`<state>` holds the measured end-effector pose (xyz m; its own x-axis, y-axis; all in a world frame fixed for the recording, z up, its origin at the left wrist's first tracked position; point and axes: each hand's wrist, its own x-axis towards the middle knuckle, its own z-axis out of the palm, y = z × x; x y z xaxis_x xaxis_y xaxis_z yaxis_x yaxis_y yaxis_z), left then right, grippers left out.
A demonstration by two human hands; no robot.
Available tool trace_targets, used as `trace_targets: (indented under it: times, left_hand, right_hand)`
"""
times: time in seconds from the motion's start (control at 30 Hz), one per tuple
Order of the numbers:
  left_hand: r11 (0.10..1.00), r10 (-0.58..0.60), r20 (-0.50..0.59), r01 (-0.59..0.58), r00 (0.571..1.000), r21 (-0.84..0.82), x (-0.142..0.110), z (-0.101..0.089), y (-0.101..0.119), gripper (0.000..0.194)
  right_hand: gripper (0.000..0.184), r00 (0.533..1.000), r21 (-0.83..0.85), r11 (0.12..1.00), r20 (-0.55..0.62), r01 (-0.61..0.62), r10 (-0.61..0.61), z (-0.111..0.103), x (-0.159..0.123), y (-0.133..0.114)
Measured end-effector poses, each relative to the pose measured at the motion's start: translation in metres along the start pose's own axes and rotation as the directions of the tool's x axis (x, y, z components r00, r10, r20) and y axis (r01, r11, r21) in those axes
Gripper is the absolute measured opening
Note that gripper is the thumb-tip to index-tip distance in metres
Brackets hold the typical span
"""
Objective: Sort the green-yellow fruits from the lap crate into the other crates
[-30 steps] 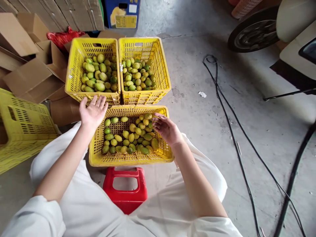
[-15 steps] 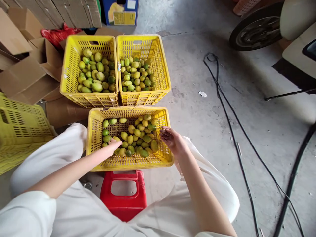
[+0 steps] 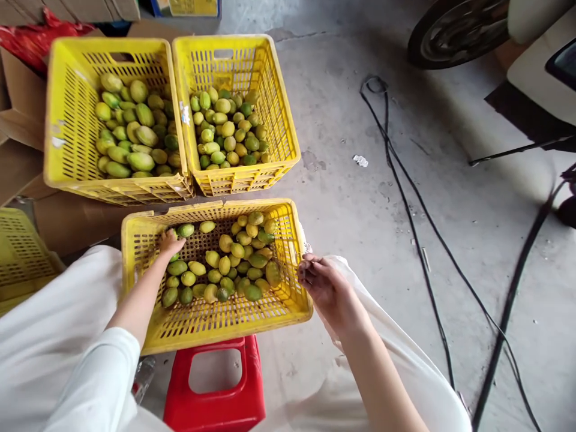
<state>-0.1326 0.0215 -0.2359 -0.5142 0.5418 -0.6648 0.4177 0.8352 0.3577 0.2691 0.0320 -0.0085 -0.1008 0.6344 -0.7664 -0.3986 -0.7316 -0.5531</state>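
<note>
In front of me a yellow plastic crate [image 3: 148,327] tilts on a red stool [image 3: 216,408], holding green and yellow lemons [image 3: 234,261]. My left hand [image 3: 170,243] reaches into its far left corner, fingers closed over a green lemon that they mostly hide. Right beside those fingers lies another green lemon [image 3: 185,230]. My right hand [image 3: 326,288] is at the crate's right rim, fingers loosely curled and slightly apart, with no fruit visible in it.
Two more yellow crates [image 3: 112,189] [image 3: 245,180] with lemons stand side by side beyond. Cardboard [image 3: 72,222] and another yellow crate [image 3: 22,252] are at left. Black cables [image 3: 414,198] run over the floor at right, below a vehicle wheel [image 3: 459,30].
My left hand has moved from the lemons near the middle to the far left corner. My right hand has lowered slightly at the rim, its fingers more curled. The view has shifted.
</note>
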Motion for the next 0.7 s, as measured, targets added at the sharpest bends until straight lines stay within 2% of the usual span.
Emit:
trace_targets:
  times: [0.13,0.27,0.4,0.53,0.7]
  left_hand:
    - [0.983,0.051,0.019,-0.054,0.998,0.173,0.006,0.009,-0.010,0.084]
    - [0.954,0.099,0.023,-0.101,0.995,0.281,0.008,0.023,-0.011,0.089]
    - [0.941,0.113,0.051,-0.123,0.992,0.314,0.009,0.037,-0.008,0.081]
    - [0.951,0.079,0.031,-0.085,0.996,0.297,0.009,0.050,-0.003,0.077]
    - [0.971,0.038,0.007,-0.038,0.999,0.238,0.009,0.055,0.003,0.071]
  right_hand:
    - [0.029,0.989,-0.125,0.992,0.150,0.004,0.015,0.004,-0.015,0.003]
    - [0.031,0.978,-0.194,0.981,0.200,-0.022,0.061,0.008,-0.020,0.005]
    - [0.032,0.982,-0.209,0.977,0.175,-0.037,0.074,0.010,-0.019,0.005]
    - [0.035,0.990,-0.220,0.975,0.126,-0.041,0.070,0.009,-0.018,0.007]
    - [0.035,0.995,-0.220,0.974,0.077,-0.052,0.071,0.011,-0.017,0.006]
